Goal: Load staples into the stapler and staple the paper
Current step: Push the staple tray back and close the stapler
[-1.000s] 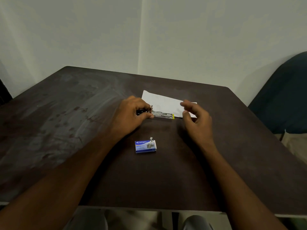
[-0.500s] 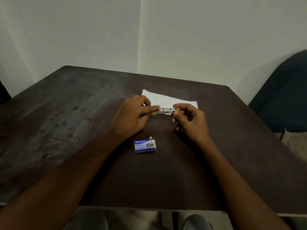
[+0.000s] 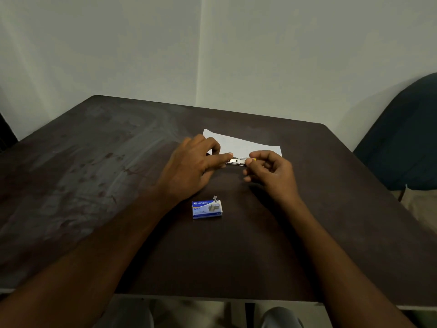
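Stapler [image 3: 237,160] at frame centre, long axis left-right: left hand [image 3: 191,168] clamps its left end, right hand [image 3: 272,172] fingers pinch the yellow-tipped right end.

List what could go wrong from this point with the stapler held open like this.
1. The right hand pinches only the yellow tip of the stapler; the thin metal magazine could slip or snap shut on a fingertip.
2. The left hand covers the stapler's body, so seating the staples is partly blind and they may jam.
3. A loose staple strip lies by the staple box; a forearm could brush it away.
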